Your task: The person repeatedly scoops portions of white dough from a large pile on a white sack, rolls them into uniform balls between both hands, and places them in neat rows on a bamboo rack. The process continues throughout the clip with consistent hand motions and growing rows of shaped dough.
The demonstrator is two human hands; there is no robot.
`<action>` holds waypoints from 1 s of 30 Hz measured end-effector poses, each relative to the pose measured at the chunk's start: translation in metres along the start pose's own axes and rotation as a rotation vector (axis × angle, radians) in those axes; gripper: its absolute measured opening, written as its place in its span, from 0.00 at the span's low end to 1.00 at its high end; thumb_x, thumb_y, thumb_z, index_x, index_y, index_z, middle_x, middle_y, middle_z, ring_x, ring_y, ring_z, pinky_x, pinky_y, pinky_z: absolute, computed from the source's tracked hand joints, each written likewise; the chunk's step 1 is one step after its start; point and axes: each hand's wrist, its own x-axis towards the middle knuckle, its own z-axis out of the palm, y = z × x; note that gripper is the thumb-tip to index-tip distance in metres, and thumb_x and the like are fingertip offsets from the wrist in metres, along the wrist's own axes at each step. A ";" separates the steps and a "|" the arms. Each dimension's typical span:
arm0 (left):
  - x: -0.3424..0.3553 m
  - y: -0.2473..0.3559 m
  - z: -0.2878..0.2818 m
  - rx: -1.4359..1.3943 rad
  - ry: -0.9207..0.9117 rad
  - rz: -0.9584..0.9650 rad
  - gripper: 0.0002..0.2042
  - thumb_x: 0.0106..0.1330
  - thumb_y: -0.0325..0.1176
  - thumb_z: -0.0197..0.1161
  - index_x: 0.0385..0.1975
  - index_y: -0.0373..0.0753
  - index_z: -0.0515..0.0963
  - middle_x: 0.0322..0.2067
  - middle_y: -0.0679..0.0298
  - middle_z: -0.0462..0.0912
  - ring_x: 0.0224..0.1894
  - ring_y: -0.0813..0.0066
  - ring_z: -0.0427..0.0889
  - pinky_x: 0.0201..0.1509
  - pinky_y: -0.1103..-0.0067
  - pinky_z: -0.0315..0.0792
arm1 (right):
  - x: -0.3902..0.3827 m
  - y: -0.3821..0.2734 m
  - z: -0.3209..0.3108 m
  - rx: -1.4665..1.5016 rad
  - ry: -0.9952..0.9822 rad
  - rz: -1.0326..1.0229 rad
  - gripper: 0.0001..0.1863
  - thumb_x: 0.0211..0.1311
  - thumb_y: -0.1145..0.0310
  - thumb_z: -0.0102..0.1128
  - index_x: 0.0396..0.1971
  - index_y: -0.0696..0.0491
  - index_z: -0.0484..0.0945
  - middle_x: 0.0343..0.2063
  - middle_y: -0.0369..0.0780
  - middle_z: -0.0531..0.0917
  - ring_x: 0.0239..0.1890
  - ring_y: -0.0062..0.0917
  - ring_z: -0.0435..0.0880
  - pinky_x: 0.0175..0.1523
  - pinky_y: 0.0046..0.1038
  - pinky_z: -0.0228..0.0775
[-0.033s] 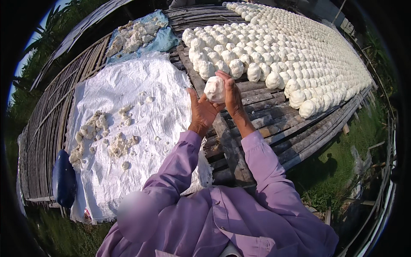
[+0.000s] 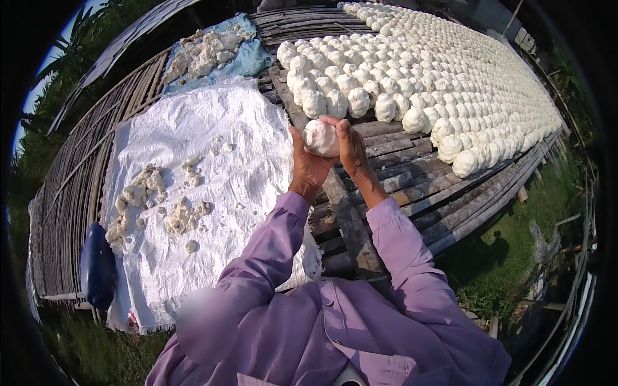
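Note:
Between my two hands is a white, lumpy, dough-like ball [image 2: 320,137], about the size of a fist. My left hand [image 2: 310,168] cups it from below and the left, thumb up along its side. Across its right side and top lies my right hand [image 2: 350,149], fingers curved over it. The palms and the underside of the ball are hidden. Just beyond my hands, rows of similar white balls [image 2: 358,101] sit on a platform of wooden poles [image 2: 399,161].
A white woven sheet [image 2: 225,174] at left carries scattered crumbly lumps [image 2: 183,217]. Behind it, more pale clumps [image 2: 212,55] lie on a blue sheet [image 2: 254,59]. A dark blue rounded container [image 2: 98,267] stands at the sheet's left edge. Grass [image 2: 486,257] borders the platform at right.
My fingers have drawn in closer around the ball, and the ball looks turned, with a smoother side showing. The whole scene has shifted slightly in view.

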 end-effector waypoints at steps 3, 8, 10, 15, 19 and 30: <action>0.000 -0.004 0.000 -0.158 0.115 -0.083 0.48 0.62 0.78 0.47 0.64 0.37 0.67 0.62 0.52 0.74 0.64 0.49 0.74 0.67 0.46 0.66 | -0.007 -0.003 -0.004 0.041 0.140 -0.086 0.40 0.79 0.40 0.27 0.56 0.59 0.79 0.54 0.49 0.83 0.60 0.37 0.79 0.67 0.35 0.64; -0.003 -0.015 0.003 0.136 0.011 0.032 0.49 0.62 0.79 0.45 0.66 0.37 0.66 0.61 0.53 0.75 0.61 0.57 0.77 0.66 0.57 0.69 | 0.007 0.014 0.002 -0.330 -0.077 0.126 0.40 0.76 0.39 0.33 0.42 0.61 0.85 0.33 0.49 0.88 0.40 0.48 0.86 0.52 0.42 0.75; -0.003 -0.013 0.000 0.023 -0.036 -0.101 0.53 0.58 0.82 0.46 0.68 0.37 0.65 0.63 0.55 0.74 0.63 0.60 0.75 0.66 0.60 0.68 | 0.012 0.022 0.004 0.274 0.215 0.395 0.46 0.74 0.32 0.27 0.44 0.61 0.85 0.35 0.50 0.88 0.41 0.43 0.86 0.52 0.42 0.74; 0.004 -0.005 -0.008 0.029 -0.030 -0.047 0.54 0.57 0.83 0.47 0.68 0.37 0.63 0.62 0.55 0.74 0.64 0.55 0.73 0.66 0.56 0.68 | 0.002 0.016 -0.003 0.088 -0.116 0.137 0.47 0.75 0.31 0.24 0.61 0.59 0.75 0.55 0.50 0.81 0.59 0.36 0.78 0.69 0.35 0.60; 0.007 -0.010 0.002 -0.118 0.177 -0.070 0.47 0.60 0.80 0.47 0.62 0.39 0.70 0.59 0.56 0.76 0.63 0.53 0.73 0.68 0.53 0.66 | 0.002 0.004 -0.010 0.108 0.274 -0.181 0.45 0.75 0.33 0.25 0.55 0.59 0.80 0.52 0.49 0.84 0.57 0.40 0.81 0.63 0.36 0.66; 0.031 -0.007 -0.003 -0.078 0.129 0.064 0.50 0.60 0.80 0.47 0.67 0.39 0.67 0.60 0.57 0.77 0.53 0.59 0.81 0.62 0.61 0.72 | 0.009 0.010 -0.006 0.121 0.047 0.085 0.46 0.74 0.31 0.24 0.61 0.58 0.76 0.48 0.48 0.84 0.51 0.34 0.82 0.61 0.34 0.69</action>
